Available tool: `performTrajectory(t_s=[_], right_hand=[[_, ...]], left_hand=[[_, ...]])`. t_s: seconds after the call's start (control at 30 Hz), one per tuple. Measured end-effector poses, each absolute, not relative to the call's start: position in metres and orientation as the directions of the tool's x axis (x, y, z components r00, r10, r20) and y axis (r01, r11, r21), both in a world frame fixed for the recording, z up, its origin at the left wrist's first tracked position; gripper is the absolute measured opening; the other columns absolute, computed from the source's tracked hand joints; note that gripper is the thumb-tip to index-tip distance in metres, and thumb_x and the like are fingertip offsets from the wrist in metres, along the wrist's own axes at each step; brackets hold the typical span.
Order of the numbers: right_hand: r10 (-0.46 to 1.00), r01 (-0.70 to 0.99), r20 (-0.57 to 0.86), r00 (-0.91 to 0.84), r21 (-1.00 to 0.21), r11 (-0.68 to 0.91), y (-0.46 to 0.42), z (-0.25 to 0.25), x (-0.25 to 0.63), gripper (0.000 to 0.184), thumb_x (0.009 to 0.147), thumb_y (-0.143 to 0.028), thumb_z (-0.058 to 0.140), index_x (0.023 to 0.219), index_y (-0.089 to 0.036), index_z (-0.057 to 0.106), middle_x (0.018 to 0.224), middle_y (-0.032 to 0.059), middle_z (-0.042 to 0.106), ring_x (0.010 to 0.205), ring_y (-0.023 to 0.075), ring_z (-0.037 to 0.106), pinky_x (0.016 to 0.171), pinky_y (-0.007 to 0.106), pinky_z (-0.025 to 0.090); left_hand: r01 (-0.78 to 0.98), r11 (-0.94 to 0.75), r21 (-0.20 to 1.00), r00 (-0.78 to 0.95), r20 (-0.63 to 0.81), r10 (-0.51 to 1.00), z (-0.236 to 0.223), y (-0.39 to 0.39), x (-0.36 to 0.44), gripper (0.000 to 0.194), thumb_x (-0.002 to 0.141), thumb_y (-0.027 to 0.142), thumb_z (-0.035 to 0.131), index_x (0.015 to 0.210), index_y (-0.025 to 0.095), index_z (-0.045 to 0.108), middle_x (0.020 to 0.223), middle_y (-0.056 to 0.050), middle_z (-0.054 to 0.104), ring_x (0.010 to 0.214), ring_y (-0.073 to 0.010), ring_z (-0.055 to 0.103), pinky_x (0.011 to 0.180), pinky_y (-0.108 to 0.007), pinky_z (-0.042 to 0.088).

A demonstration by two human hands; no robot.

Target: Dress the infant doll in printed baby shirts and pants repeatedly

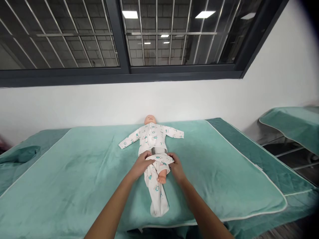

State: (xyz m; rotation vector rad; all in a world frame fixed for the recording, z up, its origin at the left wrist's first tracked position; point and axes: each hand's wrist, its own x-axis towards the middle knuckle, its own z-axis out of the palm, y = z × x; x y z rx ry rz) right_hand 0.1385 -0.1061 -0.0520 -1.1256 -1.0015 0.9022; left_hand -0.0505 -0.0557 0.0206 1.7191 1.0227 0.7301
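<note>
A baby doll point(150, 119) lies on its back, head toward the wall, in a white patterned long-sleeved top point(152, 134) with both sleeves spread. White patterned pants point(156, 196) are partly on its legs. One bare foot point(161, 177) sticks out of a bunched pant leg, while the other pant leg stretches flat toward me. My left hand point(142, 164) grips the waistband on the left side, fingers curled over the cloth. On the right side my right hand point(176, 167) pinches the same waistband. The doll's other foot is hidden by the cloth.
A green padded cover with white piping point(211, 179) spreads over the table under the doll. Behind it stand a white wall point(99, 103) and a barred window with a dark frame point(139, 69). Another green-covered surface point(296, 126) is at the far right.
</note>
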Motion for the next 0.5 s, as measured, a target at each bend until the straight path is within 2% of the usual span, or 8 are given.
performTrajectory(t_s=[0.1,0.17,0.27,0.37,0.5], right_hand=[[0.948,0.034,0.272,0.166,-0.962,0.27,-0.112,-0.019,0.132,0.039,0.067,-0.017,0.058,0.105,-0.024,0.063,0.112,0.0027,0.06,0.109,0.0227,0.051,0.097,0.035,0.038],[0.956,0.136,0.293,-0.009,-0.947,0.291,-0.111,0.005,0.126,0.038,0.075,-0.024,0.062,0.114,-0.027,0.062,0.119,0.002,0.059,0.115,0.0222,0.049,0.099,0.035,0.036],[0.965,0.241,0.199,-0.172,-0.941,0.238,-0.102,0.026,0.122,0.03,0.083,-0.04,0.062,0.11,-0.027,0.061,0.109,0.0005,0.062,0.104,0.0199,0.054,0.089,0.032,0.041],[0.978,0.248,0.102,-0.183,-0.958,0.146,-0.092,0.025,0.129,0.028,0.08,-0.048,0.064,0.086,-0.021,0.061,0.081,-0.0021,0.059,0.08,0.0162,0.054,0.072,0.028,0.041],[0.978,0.25,0.062,-0.199,-0.962,0.112,-0.085,0.018,0.141,0.033,0.08,-0.051,0.062,0.077,-0.019,0.056,0.07,-0.0037,0.051,0.067,0.0131,0.049,0.061,0.025,0.037]], left_hand=[[0.097,-0.001,0.995,0.503,-0.048,0.863,0.031,-0.065,-0.054,0.022,0.076,0.035,0.064,0.085,0.019,0.052,0.078,0.003,0.054,0.076,-0.015,0.051,0.07,-0.024,0.038],[0.012,0.029,1.0,0.496,-0.031,0.868,0.036,-0.071,-0.052,0.023,0.078,0.037,0.064,0.088,0.018,0.055,0.082,0.002,0.057,0.081,-0.0159,0.053,0.075,-0.025,0.039],[0.017,0.025,1.0,0.448,-0.03,0.893,0.037,-0.076,-0.051,0.025,0.077,0.038,0.066,0.089,0.018,0.057,0.083,0.001,0.057,0.082,-0.0164,0.053,0.074,-0.024,0.038],[0.08,0.067,0.995,0.468,-0.097,0.878,0.032,-0.077,-0.063,0.03,0.074,0.039,0.071,0.087,0.017,0.055,0.08,0.001,0.054,0.076,-0.015,0.05,0.066,-0.023,0.035],[0.05,0.067,0.996,0.543,-0.084,0.835,0.02,-0.076,-0.085,0.033,0.074,0.038,0.073,0.077,0.017,0.048,0.073,0.004,0.046,0.067,-0.0104,0.042,0.061,-0.022,0.029]])
